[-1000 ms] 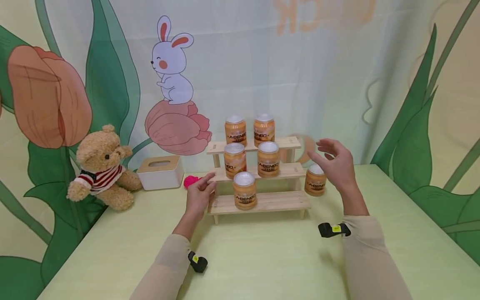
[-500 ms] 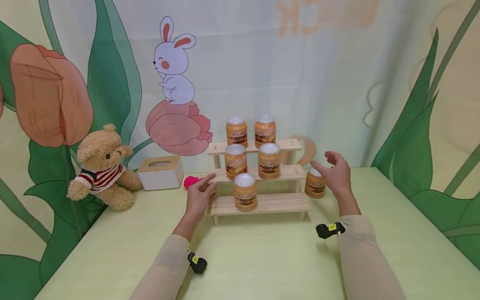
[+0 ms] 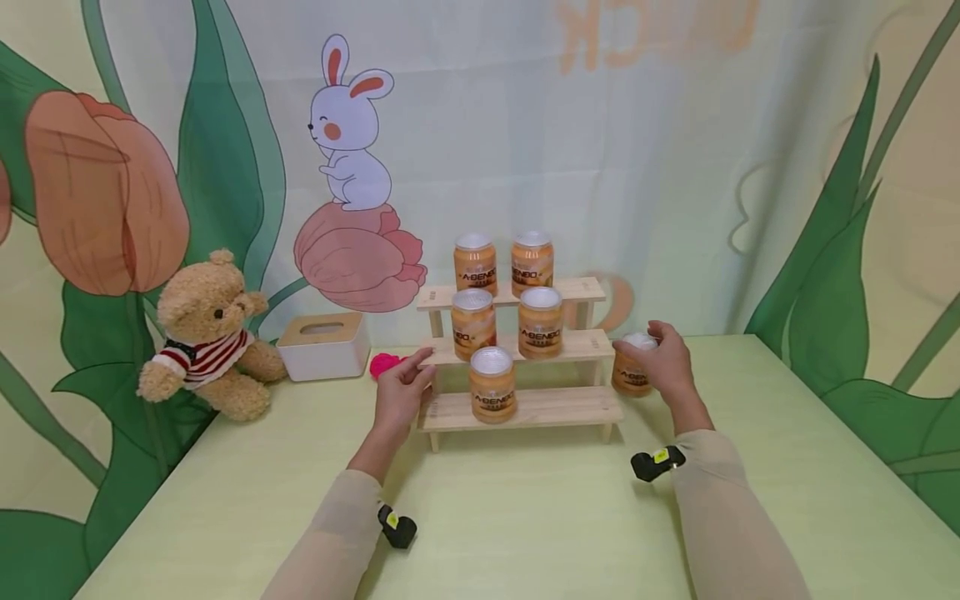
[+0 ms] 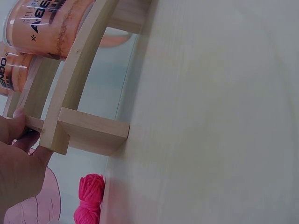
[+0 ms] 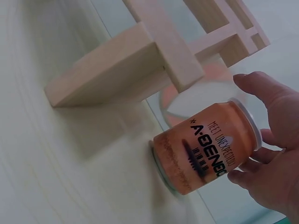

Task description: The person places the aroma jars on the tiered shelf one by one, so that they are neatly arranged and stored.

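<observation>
The wooden rack (image 3: 517, 367) stands well back from the near edge of the surface (image 3: 525, 517), and a broad stretch of bare top is left in front of it; more bare top is seen to the right of the rack, out to the surface's right edge. A lone can (image 3: 632, 371) stands upright on the surface just beside the right end of the rack, and it is gripped by the right hand (image 3: 660, 362), whose fingers are curled round its top and side; in the right wrist view (image 5: 210, 149) the can's base is seen resting on the surface close to the rack's foot. The left end of the rack is touched by the left hand (image 3: 401, 392), with relaxed fingers laid against the post and shelf end. Compared with half a second ago, the right hand, then spread just short of the can, has been closed round it; the left hand has been kept where it was. Five cans are set on the rack: two on top, two on the middle step, one (image 3: 492, 384) on the lowest. Left of the rack lie a pink ball of yarn (image 3: 384, 364), a white tissue box (image 3: 324, 345) and a teddy bear (image 3: 206, 337). A printed backdrop (image 3: 225, 150) of a rabbit, tulips and leaves hangs behind the rack.
</observation>
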`<act>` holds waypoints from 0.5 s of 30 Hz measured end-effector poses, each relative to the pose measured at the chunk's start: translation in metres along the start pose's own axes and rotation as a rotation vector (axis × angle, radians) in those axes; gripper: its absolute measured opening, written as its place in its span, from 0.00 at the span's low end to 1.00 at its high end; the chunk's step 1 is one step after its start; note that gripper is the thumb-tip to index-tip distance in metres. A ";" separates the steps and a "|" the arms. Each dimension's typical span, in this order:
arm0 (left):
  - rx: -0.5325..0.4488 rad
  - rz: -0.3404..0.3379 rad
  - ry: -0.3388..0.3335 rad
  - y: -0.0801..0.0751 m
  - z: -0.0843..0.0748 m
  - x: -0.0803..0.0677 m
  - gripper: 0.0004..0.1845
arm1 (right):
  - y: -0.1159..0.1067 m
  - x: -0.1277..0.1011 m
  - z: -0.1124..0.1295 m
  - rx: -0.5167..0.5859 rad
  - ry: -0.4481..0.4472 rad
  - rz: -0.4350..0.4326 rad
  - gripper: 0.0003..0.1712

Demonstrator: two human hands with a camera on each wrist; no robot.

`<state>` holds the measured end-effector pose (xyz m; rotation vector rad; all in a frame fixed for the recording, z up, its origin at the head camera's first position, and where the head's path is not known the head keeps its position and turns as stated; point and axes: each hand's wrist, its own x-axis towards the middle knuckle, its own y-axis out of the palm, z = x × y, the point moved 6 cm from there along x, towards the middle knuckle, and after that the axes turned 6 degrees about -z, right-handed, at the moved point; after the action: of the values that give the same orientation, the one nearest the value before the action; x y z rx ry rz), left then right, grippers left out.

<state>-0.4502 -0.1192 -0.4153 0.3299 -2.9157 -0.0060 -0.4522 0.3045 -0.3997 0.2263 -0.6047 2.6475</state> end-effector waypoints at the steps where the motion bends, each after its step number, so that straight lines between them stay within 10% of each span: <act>1: -0.001 0.000 -0.001 0.000 0.000 0.000 0.18 | 0.001 0.001 -0.002 -0.005 -0.005 0.001 0.52; 15: 0.014 0.000 -0.037 0.000 0.001 -0.001 0.19 | 0.006 0.003 -0.022 -0.040 -0.041 -0.028 0.45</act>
<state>-0.4496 -0.1185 -0.4162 0.3354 -2.9541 0.0078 -0.4585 0.3102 -0.4211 0.2764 -0.6630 2.6067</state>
